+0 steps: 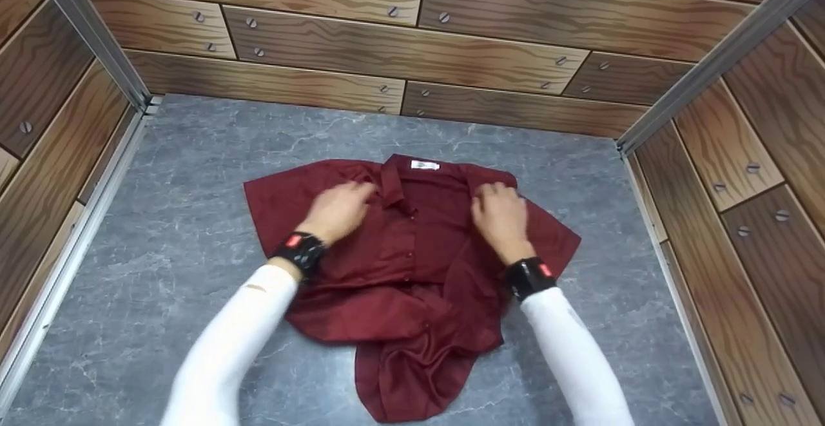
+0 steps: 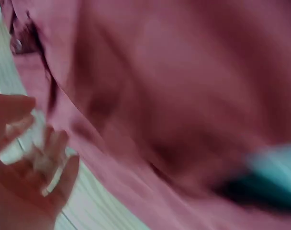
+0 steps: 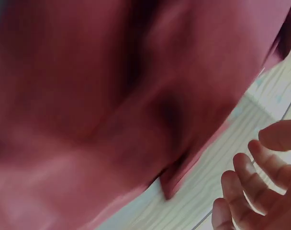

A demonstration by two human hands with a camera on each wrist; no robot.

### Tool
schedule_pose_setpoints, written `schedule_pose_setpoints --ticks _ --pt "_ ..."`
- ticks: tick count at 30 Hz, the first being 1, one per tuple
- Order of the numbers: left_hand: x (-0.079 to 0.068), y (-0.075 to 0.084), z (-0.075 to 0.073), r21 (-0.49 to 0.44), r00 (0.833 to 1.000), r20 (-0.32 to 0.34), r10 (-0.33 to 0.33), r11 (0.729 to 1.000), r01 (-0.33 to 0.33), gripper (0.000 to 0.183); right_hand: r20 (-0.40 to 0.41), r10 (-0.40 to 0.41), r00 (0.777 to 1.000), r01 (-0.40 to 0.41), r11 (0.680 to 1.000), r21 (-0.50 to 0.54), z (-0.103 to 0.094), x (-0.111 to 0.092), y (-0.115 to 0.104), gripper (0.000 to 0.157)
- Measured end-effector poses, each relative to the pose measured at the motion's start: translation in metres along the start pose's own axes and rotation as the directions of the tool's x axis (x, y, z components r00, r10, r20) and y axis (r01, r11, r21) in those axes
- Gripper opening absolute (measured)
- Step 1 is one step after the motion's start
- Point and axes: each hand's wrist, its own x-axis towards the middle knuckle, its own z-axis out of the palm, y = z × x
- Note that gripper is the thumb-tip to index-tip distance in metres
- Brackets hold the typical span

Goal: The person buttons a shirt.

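Observation:
A dark red short-sleeved shirt [image 1: 387, 245] lies on the grey surface, its collar with a white label toward the back wall. The lower part is bunched and folded, and the hem trails toward the front. Over the shirt's left chest, beside the collar, is my left hand [image 1: 341, 210], blurred. My right hand [image 1: 501, 216] hovers near the right shoulder. In the left wrist view the fingers [image 2: 64, 177] are loosely bent with no cloth between them. The right wrist view likewise shows relaxed, spread fingers [image 3: 236, 191] apart from the cloth.
Around the grey marbled surface [image 1: 187, 168] stand wood-patterned walls [image 1: 322, 33] at the back and both sides. Metal rails [image 1: 84, 239] run along the side edges. Each wrist wears a black band [image 1: 530, 278] over a white sleeve.

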Motion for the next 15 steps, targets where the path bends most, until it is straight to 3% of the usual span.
schedule_pose_setpoints --ticks 4,9,12,15 --pt "0.022 0.021 0.012 -0.029 0.993 0.071 0.093 0.995 -0.091 0.058 0.007 0.038 0.999 -0.039 0.998 0.049 0.002 0.002 -0.007 0.018" --pt "0.04 0.032 0.019 0.114 0.992 0.103 0.074 0.99 -0.085 0.038 0.031 0.176 0.984 -0.178 0.981 0.072 0.0 -0.005 0.021 0.019" --pt "0.05 0.036 0.017 0.157 0.994 0.109 0.024 0.987 -0.041 0.018 0.103 0.263 0.959 -0.272 0.958 0.086 -0.001 -0.01 0.038 0.027" --pt "0.061 0.04 0.014 0.035 0.994 0.061 -0.089 0.996 0.087 0.009 0.188 0.369 0.91 -0.394 0.912 0.117 0.0 -0.012 0.049 0.043"
